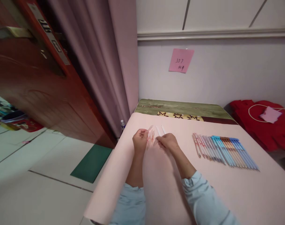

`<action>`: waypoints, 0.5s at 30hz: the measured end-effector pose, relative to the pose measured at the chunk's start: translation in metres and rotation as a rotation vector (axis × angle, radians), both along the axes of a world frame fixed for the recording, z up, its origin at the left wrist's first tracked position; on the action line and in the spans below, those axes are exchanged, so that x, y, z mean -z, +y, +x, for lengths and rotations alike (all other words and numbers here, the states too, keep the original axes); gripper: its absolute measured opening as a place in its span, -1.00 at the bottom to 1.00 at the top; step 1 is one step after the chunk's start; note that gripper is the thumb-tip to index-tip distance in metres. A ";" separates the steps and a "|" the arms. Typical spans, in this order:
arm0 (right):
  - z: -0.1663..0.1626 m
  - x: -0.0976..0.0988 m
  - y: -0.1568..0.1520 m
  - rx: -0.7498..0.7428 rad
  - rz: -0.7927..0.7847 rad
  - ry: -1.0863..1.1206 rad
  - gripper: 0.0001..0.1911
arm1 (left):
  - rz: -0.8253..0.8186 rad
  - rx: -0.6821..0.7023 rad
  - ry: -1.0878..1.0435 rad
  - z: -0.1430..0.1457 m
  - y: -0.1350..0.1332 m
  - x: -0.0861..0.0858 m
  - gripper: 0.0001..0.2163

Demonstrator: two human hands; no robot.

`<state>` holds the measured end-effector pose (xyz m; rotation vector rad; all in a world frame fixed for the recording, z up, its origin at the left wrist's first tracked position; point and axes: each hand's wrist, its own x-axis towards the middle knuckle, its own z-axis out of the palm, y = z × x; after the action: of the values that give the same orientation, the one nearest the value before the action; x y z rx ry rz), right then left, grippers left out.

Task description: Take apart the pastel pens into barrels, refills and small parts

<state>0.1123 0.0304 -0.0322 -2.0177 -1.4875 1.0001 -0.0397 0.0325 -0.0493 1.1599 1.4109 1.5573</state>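
Note:
My left hand (140,140) is closed, thumb against fingers, on a clear pen barrel (149,128) with a faint reddish print. Beside it, between my hands, are more see-through pen parts with orange-red print (152,137); whether they are held or lie on the table is blurred. My right hand (168,141) is pinched shut a little to the right, and what its fingertips hold is too small to make out. Just beyond that hand lie two thin white sticks (163,129). On the right, several pens (226,151) lie side by side in a row, pink, grey, light blue, brown and blue.
A pale pink cover (254,193) lies over the table, whose green patterned far edge (184,105) meets the wall. Red cloth (250,125) sits past the right edge. To the left are a bottle (123,124), a curtain (109,62) and a reddish-brown door (51,100).

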 end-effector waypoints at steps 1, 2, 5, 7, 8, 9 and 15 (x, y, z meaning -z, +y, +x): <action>0.004 0.001 -0.003 -0.007 0.013 0.052 -0.64 | -0.028 0.085 -0.080 0.002 -0.001 -0.002 -0.84; 0.007 0.001 -0.006 -0.007 0.032 0.073 -0.61 | -0.061 0.174 -0.141 0.005 -0.002 -0.004 -0.81; 0.012 0.001 -0.013 -0.004 0.106 0.189 -0.60 | -0.161 0.402 -0.186 0.013 -0.006 -0.009 -0.73; 0.014 -0.001 -0.013 -0.023 0.151 0.348 -0.62 | -0.206 0.495 -0.161 0.015 -0.009 -0.012 -0.70; 0.016 -0.001 -0.012 -0.040 0.162 0.423 -0.62 | -0.220 0.523 -0.158 0.015 -0.010 -0.012 -0.70; 0.018 -0.002 -0.009 -0.047 0.167 0.469 -0.61 | -0.226 0.533 -0.172 0.015 -0.010 -0.012 -0.69; 0.043 -0.004 0.021 0.077 0.186 -0.105 -0.69 | -0.176 0.314 -0.512 0.004 -0.003 -0.008 -0.65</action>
<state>0.1555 0.0516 -0.0280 -2.0037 -1.4845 0.7070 -0.0355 0.0299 -0.0414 0.7597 0.9511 1.3486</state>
